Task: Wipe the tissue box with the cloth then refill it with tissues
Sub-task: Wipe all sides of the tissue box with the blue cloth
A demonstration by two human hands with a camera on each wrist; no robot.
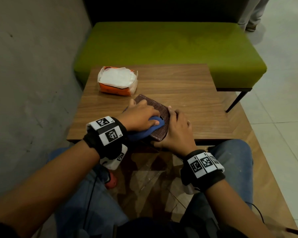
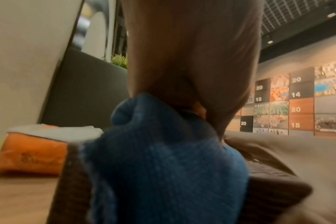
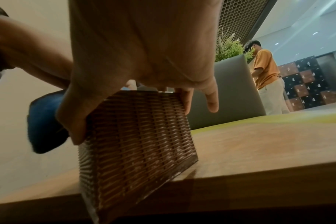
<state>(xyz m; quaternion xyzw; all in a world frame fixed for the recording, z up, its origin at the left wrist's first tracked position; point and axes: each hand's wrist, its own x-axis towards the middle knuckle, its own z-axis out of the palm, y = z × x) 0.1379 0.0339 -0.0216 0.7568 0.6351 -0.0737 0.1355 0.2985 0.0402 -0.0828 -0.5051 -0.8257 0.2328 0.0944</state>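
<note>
Head view: box (image 1: 155,115), brown wicker-look, sits at the near desk (image 1: 179,83) edge. My right hand (image 1: 176,129) clamps its right side, thumb at the near corner and fingers at the far one, I'd say to brace it against the rubbing. My left hand (image 1: 141,117) presses the blue cloth (image 1: 144,131) on the lid, fingers curled over the bunched fabric, one end trailing off the near-left edge. Tissue pack (image 1: 117,80), orange wrapper torn open, lies well apart at the far left, ready for the refill. Wiping in progress; refill not started.

Left wrist view: blurry. Left hand (image 2: 192,60) pinches cloth (image 2: 163,159) from above; it drapes over the box (image 2: 274,178). Pack (image 2: 31,151) behind on the left.

Right wrist view: right hand (image 3: 144,53) half closed round the box (image 3: 140,136), thumb down the left wall, fingertips (image 3: 186,103) hooked over the right top edge, one finger loose in air. Box corner overhangs the desk (image 3: 259,144) edge. Cloth (image 3: 44,121) shows at left.
</note>
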